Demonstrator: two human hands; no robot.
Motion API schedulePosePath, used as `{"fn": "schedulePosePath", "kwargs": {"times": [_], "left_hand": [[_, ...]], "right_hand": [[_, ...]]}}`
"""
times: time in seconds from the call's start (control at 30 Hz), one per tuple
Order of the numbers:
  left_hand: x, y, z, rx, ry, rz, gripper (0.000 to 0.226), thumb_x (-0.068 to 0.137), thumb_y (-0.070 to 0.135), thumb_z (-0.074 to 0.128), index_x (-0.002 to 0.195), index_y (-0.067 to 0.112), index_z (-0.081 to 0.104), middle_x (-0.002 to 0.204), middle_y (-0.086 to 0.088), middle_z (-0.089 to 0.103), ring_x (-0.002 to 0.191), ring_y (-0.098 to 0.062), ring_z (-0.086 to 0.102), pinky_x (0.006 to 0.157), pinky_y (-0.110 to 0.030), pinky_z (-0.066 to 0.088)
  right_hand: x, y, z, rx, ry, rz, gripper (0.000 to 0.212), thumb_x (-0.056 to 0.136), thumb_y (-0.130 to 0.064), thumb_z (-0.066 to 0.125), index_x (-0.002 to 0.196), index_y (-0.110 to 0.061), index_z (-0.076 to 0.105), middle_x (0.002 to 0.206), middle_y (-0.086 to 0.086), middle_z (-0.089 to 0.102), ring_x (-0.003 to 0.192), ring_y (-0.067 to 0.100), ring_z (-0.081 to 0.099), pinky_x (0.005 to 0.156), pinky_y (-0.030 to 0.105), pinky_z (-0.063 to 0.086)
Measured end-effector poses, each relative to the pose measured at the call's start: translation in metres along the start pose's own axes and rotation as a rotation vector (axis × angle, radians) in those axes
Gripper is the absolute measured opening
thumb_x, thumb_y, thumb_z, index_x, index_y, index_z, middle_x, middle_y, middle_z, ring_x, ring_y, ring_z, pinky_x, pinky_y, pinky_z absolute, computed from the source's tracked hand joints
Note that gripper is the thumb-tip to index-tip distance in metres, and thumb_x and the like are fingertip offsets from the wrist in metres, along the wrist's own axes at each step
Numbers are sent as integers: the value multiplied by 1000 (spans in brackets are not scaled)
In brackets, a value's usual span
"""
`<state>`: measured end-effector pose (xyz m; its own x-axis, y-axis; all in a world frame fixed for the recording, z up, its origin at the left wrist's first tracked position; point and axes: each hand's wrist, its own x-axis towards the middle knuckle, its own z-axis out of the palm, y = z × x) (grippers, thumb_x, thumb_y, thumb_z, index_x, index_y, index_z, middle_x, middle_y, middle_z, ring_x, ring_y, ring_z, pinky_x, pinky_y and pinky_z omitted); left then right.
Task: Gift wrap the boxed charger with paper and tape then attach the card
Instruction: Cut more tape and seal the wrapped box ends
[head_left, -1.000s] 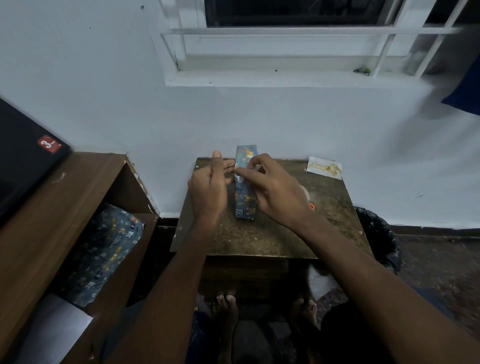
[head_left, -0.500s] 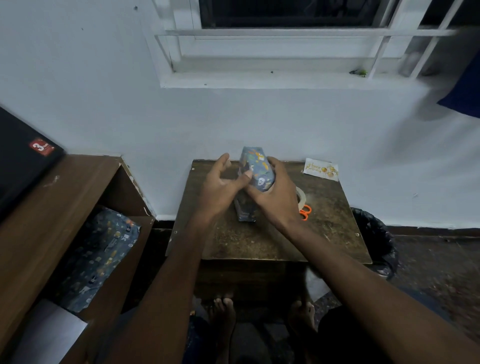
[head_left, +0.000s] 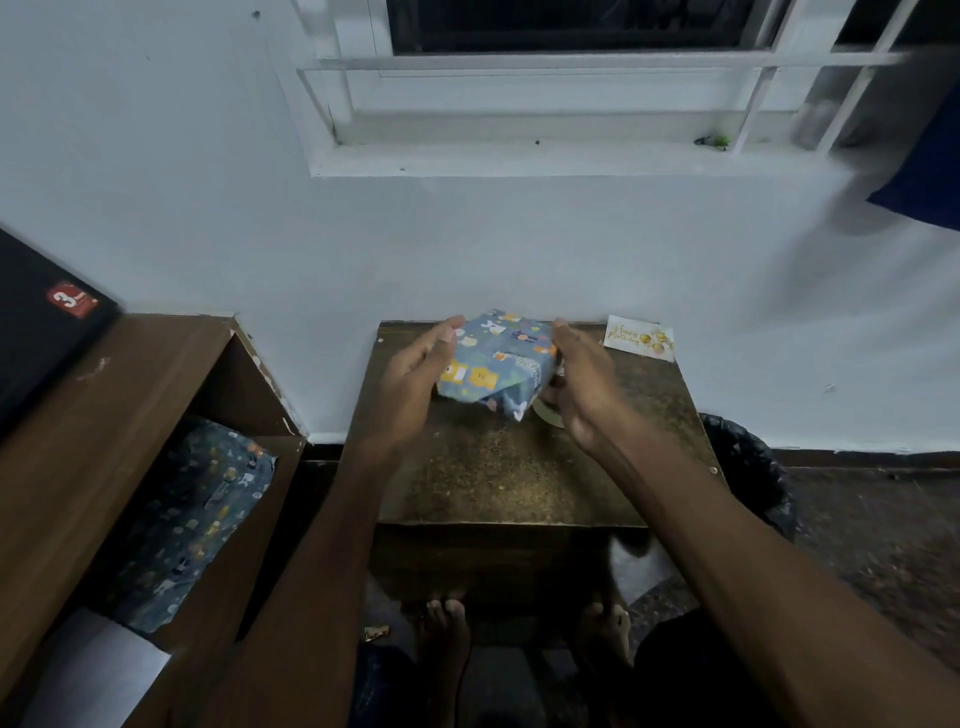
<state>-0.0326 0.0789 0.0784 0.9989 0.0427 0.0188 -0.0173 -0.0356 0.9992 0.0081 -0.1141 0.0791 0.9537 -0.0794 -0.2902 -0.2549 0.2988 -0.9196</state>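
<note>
The wrapped box (head_left: 493, 364), a block covered in blue paper printed with small orange and white cartoon figures, is lifted above the far half of my small table (head_left: 519, 478). One folded end faces me, its creased flaps meeting in a point. My left hand (head_left: 410, 384) presses the left side with fingers nearly straight, thumb tip at the upper corner. My right hand (head_left: 582, 384) holds the right side, fingers curved behind it; how tightly, I cannot tell. The hands stand apart, the parcel between them.

The table top is dark, speckled and worn, with square edges; its near half is bare surface. A pale tape roll (head_left: 548, 413) shows under my right palm, mostly hidden. The card (head_left: 640, 343), white with gold lettering and balloons, lies flat at the far right corner against the wall (head_left: 208, 208).

To the left, an open wooden cabinet (head_left: 104, 415) holds crumpled wrapping paper (head_left: 197, 514) of the same print above a white sheet (head_left: 93, 675). A black bin bag (head_left: 748, 467) sits to the table's right.
</note>
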Motion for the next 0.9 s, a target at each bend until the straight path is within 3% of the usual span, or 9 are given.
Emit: {"fn": "schedulePosePath", "kwargs": {"times": [0.13,0.27,0.33,0.43,0.5,0.57,0.67,0.77,0.9], "left_hand": [[-6,-8,4,-43,-15,112,46,111,45,48,152,28,57,144,3,68,133,-19,65,113,-46,49],[1,-13,7,75,66,201,40,108,44,52,142,29,64,119,5,75,77,-21,73,69,-36,60],[5,-15,7,183,156,226,30,108,46,55,129,30,68,109,7,76,59,-18,65,57,-34,56],[9,-15,4,293,260,209,24,109,53,50,102,37,66,81,7,74,50,-15,61,53,-33,52],[10,-16,-2,296,221,206,24,108,58,49,101,39,63,80,14,73,51,-15,62,54,-32,53],[10,-18,-7,277,118,202,32,98,69,58,115,42,62,99,16,76,60,-20,70,55,-39,58],[9,-23,-10,279,52,192,51,88,62,73,130,34,63,106,9,79,71,-17,75,64,-45,63],[5,-21,-9,176,52,161,44,91,59,73,124,31,67,116,5,78,105,-17,77,91,-56,63],[-2,-13,-9,170,66,77,32,91,71,62,108,44,68,113,7,78,108,-17,75,97,-59,59]], "right_hand": [[0,-1,5,-40,51,50,44,113,-43,37,108,-14,69,96,3,79,73,14,76,55,28,59],[2,6,5,-35,-12,42,38,112,-17,47,149,-20,54,108,6,78,89,24,79,58,32,64],[1,9,6,-48,-91,57,39,107,2,50,140,-13,64,105,8,80,84,22,79,61,26,63],[-4,5,7,-81,-176,78,33,101,8,52,115,-7,78,102,14,79,74,22,77,66,21,63],[-4,0,5,-65,-185,36,28,99,6,54,105,-5,79,99,16,79,74,24,77,70,24,65],[-3,-3,2,-86,-178,-5,25,101,1,52,106,1,76,102,19,78,75,24,77,71,28,66],[-4,-4,-2,-185,-217,-36,36,104,-16,44,114,6,70,104,25,76,64,28,71,57,32,62],[-8,-4,-4,-298,-293,-121,54,91,-40,43,107,5,70,111,24,74,52,29,59,44,29,43],[-16,-2,0,-377,-311,-195,55,95,-59,50,99,-10,75,91,29,69,51,28,54,45,28,35]]}}
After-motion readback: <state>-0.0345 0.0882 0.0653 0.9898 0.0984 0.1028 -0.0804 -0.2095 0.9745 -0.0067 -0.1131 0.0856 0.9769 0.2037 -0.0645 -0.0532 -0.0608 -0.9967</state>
